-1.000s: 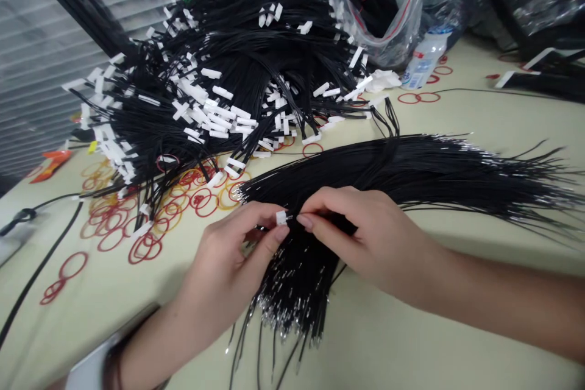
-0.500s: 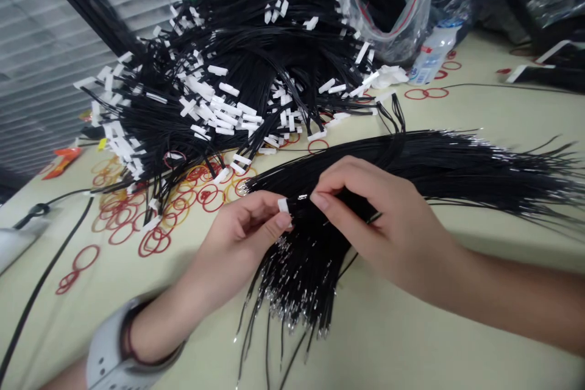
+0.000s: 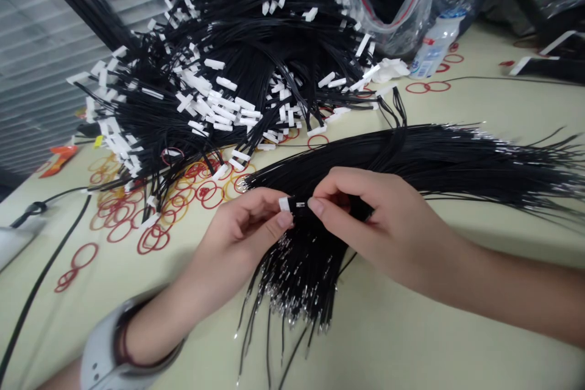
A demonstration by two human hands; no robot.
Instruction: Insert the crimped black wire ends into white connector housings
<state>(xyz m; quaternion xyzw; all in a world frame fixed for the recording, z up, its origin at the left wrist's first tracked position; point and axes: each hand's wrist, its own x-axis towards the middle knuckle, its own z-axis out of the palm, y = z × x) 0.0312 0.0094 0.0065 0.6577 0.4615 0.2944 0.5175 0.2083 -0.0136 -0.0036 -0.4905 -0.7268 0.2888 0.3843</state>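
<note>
Over the loose black wires (image 3: 306, 268), pinching with both hands
Holding a small white connector (image 3: 284, 203) between thumb and fingers of the left hand (image 3: 249, 219); gripping a metal-tipped wire (image 3: 300, 204) close behind its terminal in the right hand (image 3: 365, 213), aiming it at the connector, just short of touching, with heaped black cables (image 3: 256, 42) behind and scattered red and yellow rubber bands (image 3: 203, 194) to the left

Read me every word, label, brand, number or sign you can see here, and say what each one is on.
No text can be read for certain.
Bottle: red and blue print, too blurred to read.
White connector in the left hand: no marking can be made out.
Grey wristband: dark dots, no lettering visible.
</note>
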